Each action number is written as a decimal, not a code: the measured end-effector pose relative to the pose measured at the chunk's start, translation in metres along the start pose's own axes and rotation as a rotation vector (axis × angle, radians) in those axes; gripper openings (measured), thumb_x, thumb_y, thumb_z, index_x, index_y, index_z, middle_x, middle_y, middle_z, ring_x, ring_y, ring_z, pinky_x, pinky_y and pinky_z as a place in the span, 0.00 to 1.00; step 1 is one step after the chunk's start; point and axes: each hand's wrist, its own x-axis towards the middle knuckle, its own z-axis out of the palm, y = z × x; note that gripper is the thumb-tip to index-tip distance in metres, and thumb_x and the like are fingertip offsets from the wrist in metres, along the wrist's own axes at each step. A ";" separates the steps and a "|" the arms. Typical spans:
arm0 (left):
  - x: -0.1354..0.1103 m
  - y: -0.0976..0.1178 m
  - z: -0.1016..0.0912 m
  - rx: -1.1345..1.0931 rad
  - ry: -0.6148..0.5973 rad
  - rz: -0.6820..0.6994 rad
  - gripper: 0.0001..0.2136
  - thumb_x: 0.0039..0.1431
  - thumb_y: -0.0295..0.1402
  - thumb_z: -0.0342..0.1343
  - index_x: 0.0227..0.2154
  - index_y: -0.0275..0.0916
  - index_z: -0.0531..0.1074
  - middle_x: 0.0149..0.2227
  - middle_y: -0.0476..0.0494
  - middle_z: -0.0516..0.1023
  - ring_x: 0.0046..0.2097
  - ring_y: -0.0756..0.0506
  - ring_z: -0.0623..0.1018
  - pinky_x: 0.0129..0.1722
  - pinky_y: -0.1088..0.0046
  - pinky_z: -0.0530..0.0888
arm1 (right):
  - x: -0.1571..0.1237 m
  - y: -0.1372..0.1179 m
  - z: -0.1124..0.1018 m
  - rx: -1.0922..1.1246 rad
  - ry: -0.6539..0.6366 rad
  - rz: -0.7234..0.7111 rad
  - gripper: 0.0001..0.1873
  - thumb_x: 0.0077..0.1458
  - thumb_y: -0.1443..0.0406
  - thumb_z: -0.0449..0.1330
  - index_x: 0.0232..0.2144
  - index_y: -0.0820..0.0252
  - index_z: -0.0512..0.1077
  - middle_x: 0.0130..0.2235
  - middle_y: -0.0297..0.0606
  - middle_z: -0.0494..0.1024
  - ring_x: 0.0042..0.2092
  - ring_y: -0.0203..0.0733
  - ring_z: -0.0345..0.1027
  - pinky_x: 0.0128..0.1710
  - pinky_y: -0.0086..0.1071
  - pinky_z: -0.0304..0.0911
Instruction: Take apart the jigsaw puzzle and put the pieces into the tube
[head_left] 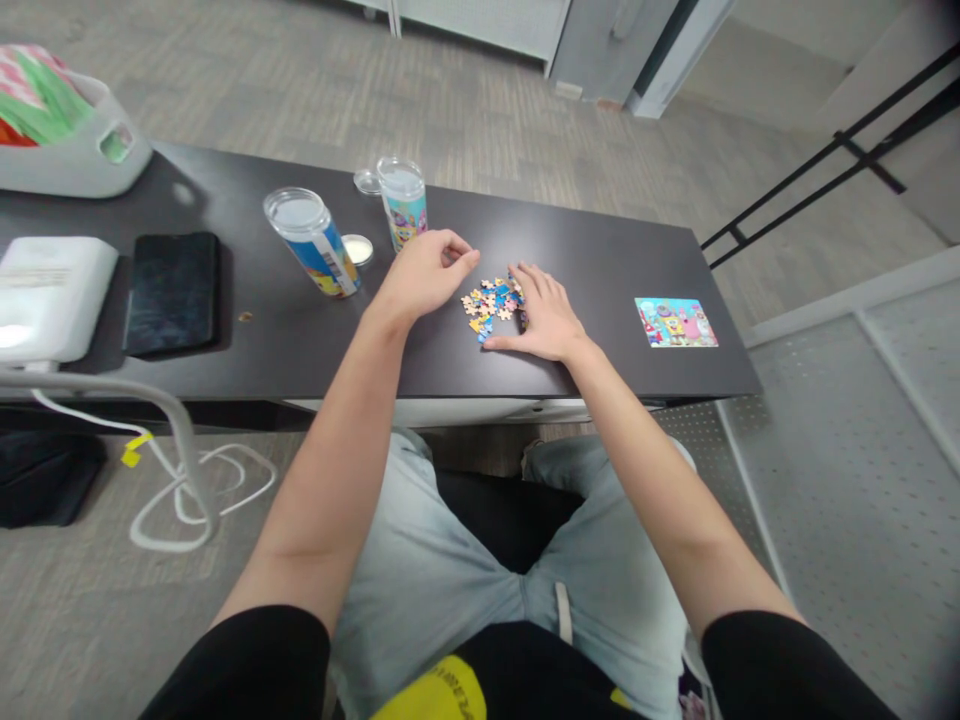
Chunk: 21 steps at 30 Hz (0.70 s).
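A small heap of jigsaw puzzle pieces (pixel 496 300) lies on the dark table, some showing bare backs, others blue and yellow print. My right hand (pixel 551 318) rests spread at the heap's right side, thumb and fingers apart around its edge, hiding some pieces. Just left of the heap, my left hand (pixel 431 275) is loosely curled, with a gap between thumb and fingers and no piece visible in it. Behind that hand stands a clear-topped printed can (pixel 407 212). A second printed can (pixel 319 245) is further left. A cartoon picture card (pixel 676 323) lies at the right.
Round lids (pixel 358 249) lie by the cans. Leftward on the table (pixel 600 250) are a black tablet-like device (pixel 172 292), a white box (pixel 56 298) with cables, and a white basket (pixel 82 165) of colourful items. A black metal frame (pixel 795 160) stands beyond the right end.
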 end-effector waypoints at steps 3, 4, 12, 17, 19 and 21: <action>-0.003 -0.009 0.000 -0.026 -0.088 -0.034 0.11 0.68 0.46 0.69 0.46 0.47 0.86 0.51 0.39 0.94 0.51 0.36 0.88 0.64 0.48 0.87 | 0.016 -0.017 0.001 -0.042 -0.009 -0.005 0.79 0.58 0.15 0.74 0.92 0.55 0.68 0.89 0.62 0.70 0.88 0.88 0.62 0.91 0.80 0.58; -0.005 -0.011 0.000 -0.039 -0.130 -0.053 0.11 0.68 0.46 0.70 0.46 0.47 0.86 0.51 0.39 0.94 0.52 0.36 0.89 0.64 0.48 0.87 | 0.021 -0.022 0.001 -0.055 -0.011 -0.008 0.73 0.63 0.16 0.72 0.90 0.54 0.71 0.88 0.61 0.73 0.86 0.87 0.66 0.89 0.80 0.62; -0.020 -0.008 -0.002 -0.136 -0.268 -0.033 0.18 0.68 0.52 0.69 0.52 0.48 0.88 0.57 0.39 0.96 0.61 0.32 0.92 0.69 0.47 0.89 | 0.035 -0.038 0.006 -0.121 0.076 0.003 0.37 0.82 0.33 0.67 0.74 0.48 0.85 0.74 0.57 0.84 0.74 0.81 0.75 0.77 0.76 0.76; -0.020 -0.011 0.004 -0.188 -0.234 -0.016 0.18 0.71 0.51 0.68 0.53 0.46 0.86 0.58 0.36 0.94 0.61 0.33 0.91 0.67 0.48 0.89 | 0.032 -0.039 0.005 -0.162 0.112 0.047 0.34 0.80 0.35 0.71 0.68 0.51 0.86 0.69 0.60 0.85 0.70 0.78 0.78 0.75 0.71 0.77; -0.023 -0.004 0.003 -0.146 -0.129 0.050 0.16 0.72 0.50 0.69 0.53 0.46 0.85 0.59 0.37 0.93 0.61 0.35 0.90 0.67 0.50 0.89 | 0.033 -0.041 0.004 -0.177 0.118 0.065 0.31 0.78 0.36 0.74 0.65 0.50 0.85 0.67 0.59 0.86 0.68 0.77 0.78 0.75 0.68 0.77; -0.031 0.011 -0.003 -0.091 0.029 0.155 0.15 0.76 0.50 0.67 0.54 0.48 0.85 0.60 0.39 0.92 0.62 0.37 0.89 0.63 0.53 0.89 | 0.033 -0.042 0.004 -0.184 0.124 0.077 0.28 0.77 0.38 0.75 0.61 0.48 0.85 0.66 0.57 0.87 0.67 0.76 0.79 0.74 0.67 0.77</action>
